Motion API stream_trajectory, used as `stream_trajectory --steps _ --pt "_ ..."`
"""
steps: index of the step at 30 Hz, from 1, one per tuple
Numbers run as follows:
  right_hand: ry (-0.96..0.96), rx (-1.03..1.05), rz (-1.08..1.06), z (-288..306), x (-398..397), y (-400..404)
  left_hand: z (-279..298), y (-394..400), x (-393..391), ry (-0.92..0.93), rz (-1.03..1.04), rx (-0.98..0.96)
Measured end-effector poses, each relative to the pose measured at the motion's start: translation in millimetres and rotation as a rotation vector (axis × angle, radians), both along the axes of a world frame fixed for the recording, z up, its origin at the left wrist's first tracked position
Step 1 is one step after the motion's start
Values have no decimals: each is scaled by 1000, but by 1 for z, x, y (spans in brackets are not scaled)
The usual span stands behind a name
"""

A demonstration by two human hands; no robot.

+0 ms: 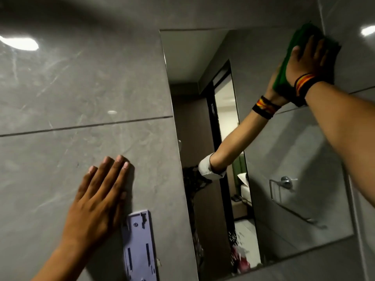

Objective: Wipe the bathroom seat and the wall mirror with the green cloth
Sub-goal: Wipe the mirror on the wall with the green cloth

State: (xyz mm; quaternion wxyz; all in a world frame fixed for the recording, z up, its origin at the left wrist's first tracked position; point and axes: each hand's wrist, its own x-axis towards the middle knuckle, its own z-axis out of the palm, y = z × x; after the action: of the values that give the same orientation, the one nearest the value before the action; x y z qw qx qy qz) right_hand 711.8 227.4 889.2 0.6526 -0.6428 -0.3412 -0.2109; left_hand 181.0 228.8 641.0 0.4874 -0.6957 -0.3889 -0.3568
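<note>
- The right hand [306, 61] presses the green cloth [288, 55] flat against the top right corner of the wall mirror [263, 159]. Its grip is no pinch: the palm and spread fingers lie over the cloth and pin it to the glass.
- The cloth sits right at the mirror's upper right edge, part of it seeming to lap onto the grey wall tile [81, 88] beyond the corner.
- From that grip, nearly all the glass lies below and to the left. The mirror's long axis runs up and down, tilted in this view, so I judge the next strokes must travel down or across leftward from the corner.
- The left hand [97, 199] is open and holds nothing. It rests flat on the tile to the left of the mirror, fingers pointing up, just above a pale plastic bracket [140, 246] fixed to the wall. It looks like a brace for the reach.
- The right hand is the one on the mirror; the left hand is well apart from the cloth.
- The bathroom seat is not in view, so I cannot tell its state.
- The cloth's full shape is hidden under the hand, and its reflection merges with it at the glass.
- The mirror's bottom left corner is cut off by the frame edge. Its lower part reflects blurred, dark shapes I cannot make out; a towel ring [284, 183] shows in the reflection.
</note>
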Motion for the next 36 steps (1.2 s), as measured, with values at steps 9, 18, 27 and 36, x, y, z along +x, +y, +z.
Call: stream_trajectory --steps 9,18,27,36 --pt "289 56 8 -266 -8 5 -3 -5 2 -8 -12 -26" --pt "307 -31 74 -419 -68 -6 -5 -8 1 -13 -45 -51" --pt "-168 -208 121 -453 -301 -22 -4 -7 -2 -3 -61 -65" --pt "-304 -62 48 -302 -262 -18 -3 -12 -2 16 -33 -65"
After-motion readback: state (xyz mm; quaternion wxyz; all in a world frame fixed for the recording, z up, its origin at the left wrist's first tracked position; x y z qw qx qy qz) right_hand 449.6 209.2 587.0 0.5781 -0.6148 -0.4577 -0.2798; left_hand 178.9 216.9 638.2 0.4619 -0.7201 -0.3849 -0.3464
